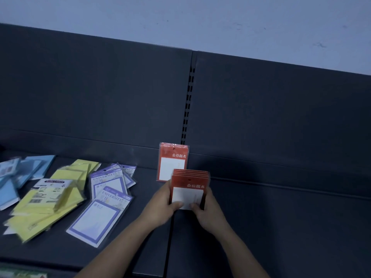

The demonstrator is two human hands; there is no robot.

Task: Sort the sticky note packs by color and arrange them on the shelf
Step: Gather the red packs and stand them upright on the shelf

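Head view: both hands, left hand [163, 199] and right hand [206, 205], grip the red stack [189, 184], so next it probably needs standing behind-ish against the upright red pack [170, 161] on the shelf [281, 217].

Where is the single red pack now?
Head view, near centre: the single red pack stands against the shelf back panel, behind the red stack held by the left hand and right hand.
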